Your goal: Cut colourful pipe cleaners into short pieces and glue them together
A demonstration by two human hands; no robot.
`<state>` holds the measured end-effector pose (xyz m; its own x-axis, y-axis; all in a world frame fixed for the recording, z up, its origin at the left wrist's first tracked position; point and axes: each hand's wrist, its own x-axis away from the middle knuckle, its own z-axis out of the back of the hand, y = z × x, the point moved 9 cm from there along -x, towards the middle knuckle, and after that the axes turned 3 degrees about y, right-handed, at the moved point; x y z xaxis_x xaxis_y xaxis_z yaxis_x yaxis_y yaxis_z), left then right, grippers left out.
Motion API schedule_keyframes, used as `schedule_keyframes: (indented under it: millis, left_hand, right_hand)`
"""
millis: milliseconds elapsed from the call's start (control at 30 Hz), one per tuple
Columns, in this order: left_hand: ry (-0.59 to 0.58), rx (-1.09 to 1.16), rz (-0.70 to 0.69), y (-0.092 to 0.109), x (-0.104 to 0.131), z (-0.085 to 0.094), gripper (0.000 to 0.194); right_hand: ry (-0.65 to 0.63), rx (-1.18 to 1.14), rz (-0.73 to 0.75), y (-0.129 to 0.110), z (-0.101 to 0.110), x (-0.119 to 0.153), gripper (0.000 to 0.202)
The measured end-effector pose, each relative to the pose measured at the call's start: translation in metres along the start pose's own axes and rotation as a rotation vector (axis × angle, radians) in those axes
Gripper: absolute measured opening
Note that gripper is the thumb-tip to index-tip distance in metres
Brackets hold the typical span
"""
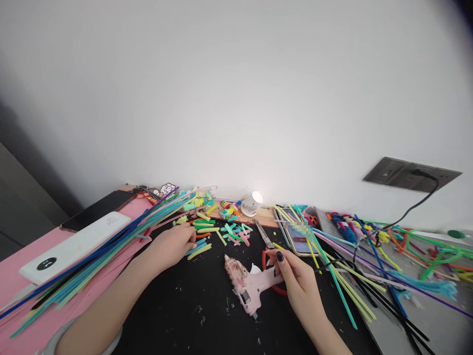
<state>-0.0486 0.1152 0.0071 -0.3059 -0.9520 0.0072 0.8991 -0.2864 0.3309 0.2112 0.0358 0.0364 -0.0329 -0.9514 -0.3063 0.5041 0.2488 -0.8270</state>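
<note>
A pink glue gun [254, 286] lies on the black mat [177, 305], its nozzle pointing up and left. My right hand [295, 276] is at the end of its handle, thumb and fingers closed, over the red-handled scissors [265, 235]; what the fingers hold is hard to make out. At the left, my left hand [179, 242] has its fingers curled down beside short cut pipe cleaner pieces [199, 250]; its fingertips are partly hidden. More short green and pink pieces [236, 232] lie to the right of it.
A paper cup [253, 203] stands by the wall. Long pipe cleaners [99, 256] cross the left side near a white device [74, 246] and a dark phone [98, 209]. At right are another phone [301, 241], more pipe cleaners [340, 291] and a black cord [410, 209] from the wall socket.
</note>
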Motion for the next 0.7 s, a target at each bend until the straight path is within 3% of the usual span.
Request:
schedule_keyframes:
  millis: [167,300,500,600,700]
  left_hand:
    - [0.104,0.131,-0.048,0.018,-0.002,0.014,0.013]
    - [0.153,0.349,-0.28,0.06,0.006,0.022,0.016]
    - [0.106,0.503,-0.551,0.117,0.026,-0.001,0.011]
    - [0.097,0.55,-0.602,0.131,0.032,-0.011,0.012]
    - [0.123,0.615,-0.594,0.133,0.032,-0.012,0.011]
  right_hand:
    - [0.003,0.015,0.002,0.0,0.0,0.001,0.025]
    - [0.001,0.092,0.073,-0.007,0.0,0.0,0.02]
    - [-0.158,0.178,0.294,-0.033,-0.015,0.005,0.019]
    - [-0.249,0.201,0.319,-0.037,-0.024,0.008,0.008]
    - [-0.263,0.202,0.301,-0.035,-0.028,0.009,0.011]
